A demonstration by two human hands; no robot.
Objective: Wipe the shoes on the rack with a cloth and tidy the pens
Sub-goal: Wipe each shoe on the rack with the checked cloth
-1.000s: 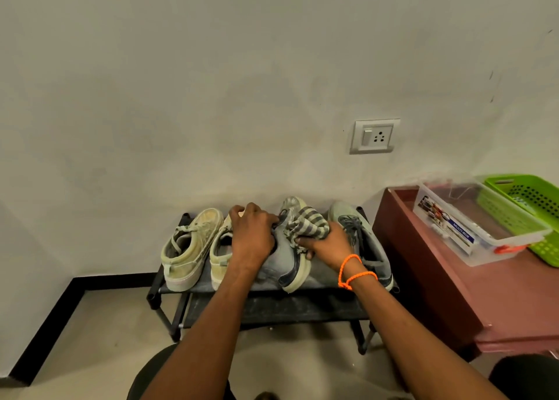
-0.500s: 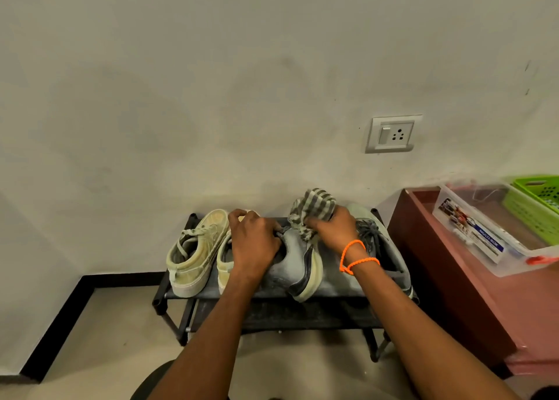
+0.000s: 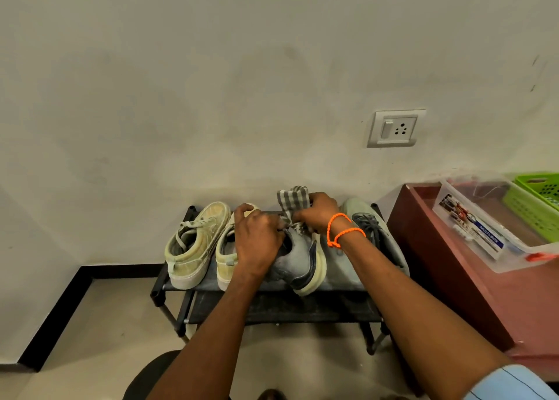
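Cloth moves up the shoe

The right hand (image 3: 319,213) pinches the checked cloth (image 3: 292,201), now nearer the toe; the left hand (image 3: 257,242) still grips the grey shoe (image 3: 302,257).

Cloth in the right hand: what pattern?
Grey-and-white check, on the cloth; head view shows it.

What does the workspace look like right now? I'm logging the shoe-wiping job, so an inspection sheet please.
Surface: black rack, top shelf holding four shoes; lower shelf looks bare.
Job's things: grey shoe tipped on its side; checked cloth at its toe; second grey shoe and two cream shoes upright. Pens: nothing seen.
Clutter: clear box and green basket on red table.
Grippers: left hand grips the tipped shoe; right hand holds the cloth.
Cables: nothing seen.
Surroundings: wall socket, tiled floor.
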